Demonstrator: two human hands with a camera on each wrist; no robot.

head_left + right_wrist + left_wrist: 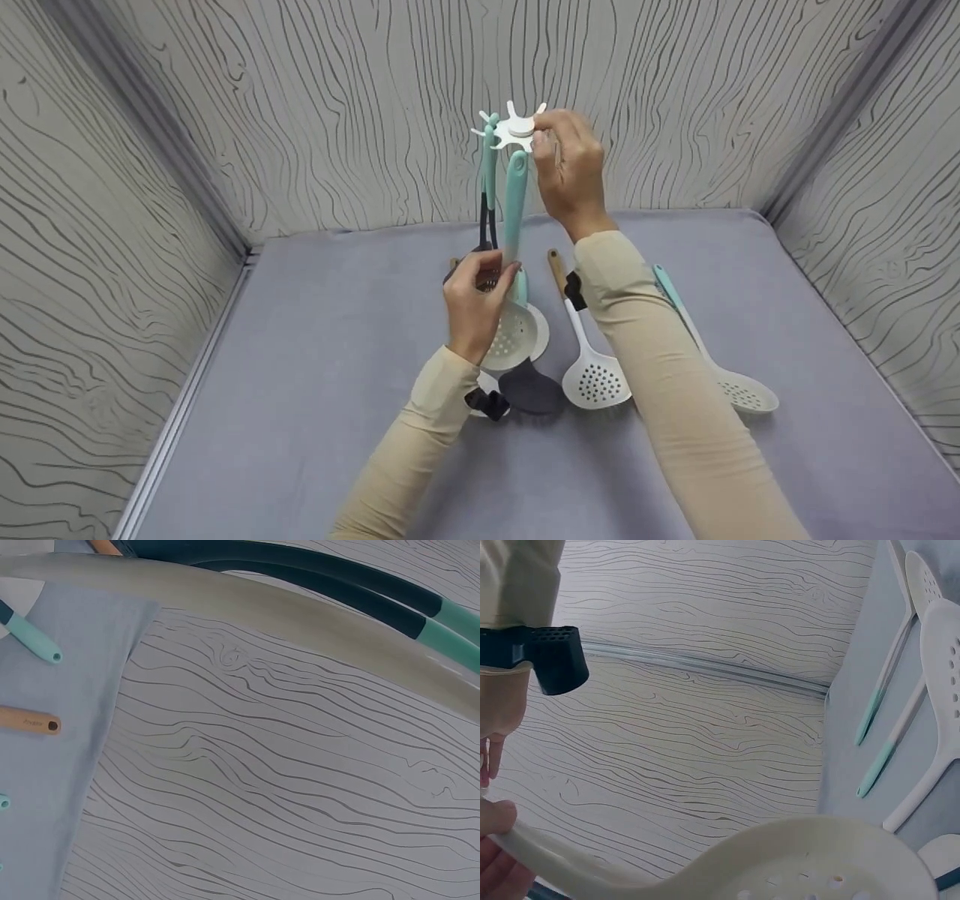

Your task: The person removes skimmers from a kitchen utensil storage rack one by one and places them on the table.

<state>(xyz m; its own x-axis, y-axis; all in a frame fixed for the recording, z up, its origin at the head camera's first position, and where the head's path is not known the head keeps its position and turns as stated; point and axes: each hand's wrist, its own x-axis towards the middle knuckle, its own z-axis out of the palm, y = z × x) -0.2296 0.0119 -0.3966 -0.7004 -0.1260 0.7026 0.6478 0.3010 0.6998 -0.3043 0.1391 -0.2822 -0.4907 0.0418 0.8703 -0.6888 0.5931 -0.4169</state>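
Observation:
My left hand (474,304) pinches the pale, perforated skimmer (507,341) by its stem, its teal handle (516,199) pointing up. In the left wrist view, the skimmer's holed bowl (810,862) fills the bottom. With thumb and fingers, my right hand (573,165) holds the edge of a white hook holder (516,129) with several arms. The skimmer's handle top is just below those arms; whether it touches cannot be told. Two dark utensils with teal handles (488,169) hang at the holder's left side. Their dark stems (315,585) cross the right wrist view; their heads are partly hidden behind my left hand.
On the grey cloth (322,360) lie a dark ladle (531,388), a white skimmer with a wooden handle (598,384) and a pale slotted spoon with a teal handle (746,394). Wood-patterned panels (375,112) enclose the back and sides.

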